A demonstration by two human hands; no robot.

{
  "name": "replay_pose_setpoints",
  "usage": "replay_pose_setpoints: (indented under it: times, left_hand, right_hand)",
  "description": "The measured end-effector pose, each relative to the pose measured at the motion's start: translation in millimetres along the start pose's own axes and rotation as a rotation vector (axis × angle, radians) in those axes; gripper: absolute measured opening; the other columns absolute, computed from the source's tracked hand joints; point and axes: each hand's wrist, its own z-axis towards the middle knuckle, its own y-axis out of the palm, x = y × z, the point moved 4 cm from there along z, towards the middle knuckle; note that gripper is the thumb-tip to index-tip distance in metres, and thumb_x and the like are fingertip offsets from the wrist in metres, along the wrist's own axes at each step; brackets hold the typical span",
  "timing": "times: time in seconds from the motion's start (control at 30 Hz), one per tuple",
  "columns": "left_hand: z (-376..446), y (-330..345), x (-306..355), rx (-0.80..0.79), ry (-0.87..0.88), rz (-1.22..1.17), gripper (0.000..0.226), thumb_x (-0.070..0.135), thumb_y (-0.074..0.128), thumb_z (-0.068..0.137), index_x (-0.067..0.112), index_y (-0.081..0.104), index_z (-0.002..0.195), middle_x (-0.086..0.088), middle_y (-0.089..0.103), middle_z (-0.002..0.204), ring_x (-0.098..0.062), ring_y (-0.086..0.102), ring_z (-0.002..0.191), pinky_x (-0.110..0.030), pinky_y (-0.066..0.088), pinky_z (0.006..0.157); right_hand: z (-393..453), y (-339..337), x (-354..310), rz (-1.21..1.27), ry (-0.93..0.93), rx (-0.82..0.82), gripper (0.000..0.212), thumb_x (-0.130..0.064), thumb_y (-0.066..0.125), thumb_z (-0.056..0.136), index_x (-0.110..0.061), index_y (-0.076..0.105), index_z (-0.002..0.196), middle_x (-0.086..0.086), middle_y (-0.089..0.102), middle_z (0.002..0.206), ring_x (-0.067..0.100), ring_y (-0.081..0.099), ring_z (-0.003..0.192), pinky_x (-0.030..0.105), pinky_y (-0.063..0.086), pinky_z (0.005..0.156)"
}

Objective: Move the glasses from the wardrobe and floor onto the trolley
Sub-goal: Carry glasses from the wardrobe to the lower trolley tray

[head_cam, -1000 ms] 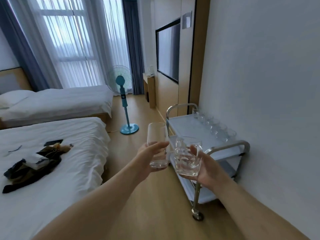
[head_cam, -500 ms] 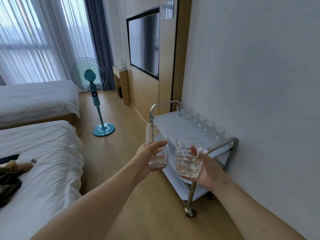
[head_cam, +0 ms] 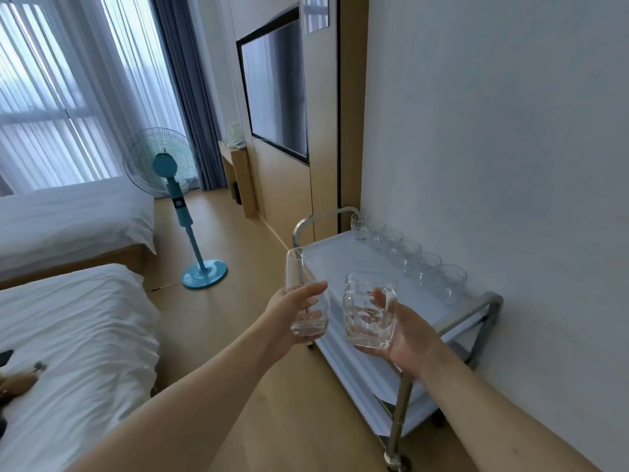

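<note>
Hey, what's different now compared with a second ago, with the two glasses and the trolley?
The view swung right and the person came closer to the trolley. Left hand still grips the tall glass, right hand the dimpled mug. The row of glasses stayed put.

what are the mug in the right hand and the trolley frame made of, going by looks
Mug: clear glass, probably thick and pressed; the fingers of the right hand show through its dimpled wall. Trolley frame: looks like polished metal tube, perhaps stainless steel, silvery with bright reflections. Its top shelf is matte and pale; material unclear.
</note>
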Motion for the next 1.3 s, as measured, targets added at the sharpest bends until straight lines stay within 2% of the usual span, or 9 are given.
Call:
replay_pose_setpoints:
  times: [0.13, 0.3, 0.47, 0.67, 0.83, 0.93, 1.03, 1.2, 1.3]
  left_hand:
    - [56, 16, 21, -0.006, 0.0, 0.049, 0.083, 0.041, 0.099, 0.051, 0.013, 0.064, 0.121, -0.025, 0.065, 0.125, -0.036, 0.071, 0.095, -0.062, 0.057, 0.086]
    - [114, 22, 36, 0.055, -0.013, 0.086, 0.095, 0.044, 0.102, 0.04, 0.018, 0.061, 0.122, -0.02, 0.069, 0.121, -0.03, 0.073, 0.089, -0.055, 0.061, 0.08]
    - [159, 22, 45, 0.073, -0.049, 0.065, 0.097, 0.044, 0.102, 0.04, 0.016, 0.06, 0.123, -0.018, 0.071, 0.114, -0.028, 0.071, 0.084, -0.057, 0.059, 0.082]
    - [213, 9, 54, 0.08, -0.084, 0.11, 0.088, 0.042, 0.1, 0.05, 0.016, 0.06, 0.124, -0.021, 0.068, 0.124, -0.033, 0.072, 0.093, -0.06, 0.059, 0.084]
    - [262, -12, 65, 0.051, -0.107, 0.112, 0.085, 0.039, 0.099, 0.054, 0.016, 0.057, 0.124, -0.015, 0.069, 0.12, -0.034, 0.074, 0.097, -0.056, 0.06, 0.081]
    - [292, -27, 76, -0.014, -0.111, 0.089, 0.081, 0.037, 0.098, 0.057, 0.011, 0.056, 0.122, -0.009, 0.068, 0.108, -0.03, 0.071, 0.084, -0.048, 0.059, 0.081]
    - [324, -46, 92, -0.058, -0.124, 0.066, 0.08, 0.032, 0.095, 0.064, 0.007, 0.055, 0.13, -0.011, 0.062, 0.099, -0.026, 0.062, 0.078, -0.053, 0.058, 0.082]
    - [379, -80, 115, -0.134, -0.145, 0.095, 0.086, 0.03, 0.095, 0.065, 0.007, 0.051, 0.136, -0.012, 0.059, 0.103, -0.024, 0.062, 0.075, -0.052, 0.061, 0.076]
    - [408, -97, 121, -0.178, -0.166, 0.13, 0.092, 0.034, 0.098, 0.059, 0.014, 0.05, 0.136, -0.012, 0.062, 0.109, -0.026, 0.064, 0.083, -0.041, 0.06, 0.069]
  right_hand:
    - [47, -19, -32, 0.002, 0.001, 0.005, 0.065, -0.043, 0.103, 0.04, -0.018, 0.082, 0.097, 0.016, 0.072, 0.117, 0.039, 0.071, 0.105, 0.053, 0.058, 0.081]
    - [99, -44, -57, 0.013, 0.015, 0.056, 0.08, -0.042, 0.102, 0.043, -0.012, 0.076, 0.113, 0.021, 0.07, 0.123, 0.043, 0.068, 0.11, 0.057, 0.057, 0.085]
    - [144, -63, -66, 0.08, 0.024, 0.093, 0.041, -0.034, 0.085, 0.076, -0.016, 0.074, 0.112, 0.024, 0.065, 0.13, 0.046, 0.066, 0.112, 0.064, 0.054, 0.091]
    - [196, -64, -73, 0.076, 0.03, 0.062, 0.068, -0.038, 0.103, 0.041, -0.018, 0.08, 0.102, 0.023, 0.07, 0.12, 0.047, 0.068, 0.108, 0.057, 0.058, 0.079]
    - [242, -61, -70, 0.05, 0.009, 0.079, 0.063, -0.041, 0.103, 0.041, -0.02, 0.082, 0.096, 0.02, 0.072, 0.117, 0.044, 0.069, 0.107, 0.055, 0.058, 0.079]
    - [271, -54, -67, 0.031, -0.014, 0.14, 0.062, -0.039, 0.102, 0.044, -0.019, 0.081, 0.098, 0.021, 0.071, 0.12, 0.045, 0.069, 0.108, 0.059, 0.057, 0.083]
    - [297, -41, -67, 0.035, -0.033, 0.209, 0.067, -0.039, 0.103, 0.036, -0.018, 0.082, 0.097, 0.021, 0.071, 0.118, 0.045, 0.07, 0.105, 0.057, 0.058, 0.079]
    - [344, -26, -65, 0.049, -0.064, 0.35, 0.044, -0.029, 0.085, 0.071, -0.013, 0.075, 0.111, 0.024, 0.062, 0.134, 0.047, 0.064, 0.116, 0.067, 0.049, 0.097]
    - [372, -16, -61, 0.059, -0.093, 0.415, 0.039, -0.031, 0.08, 0.073, -0.016, 0.076, 0.108, 0.019, 0.066, 0.127, 0.042, 0.066, 0.114, 0.066, 0.048, 0.1]
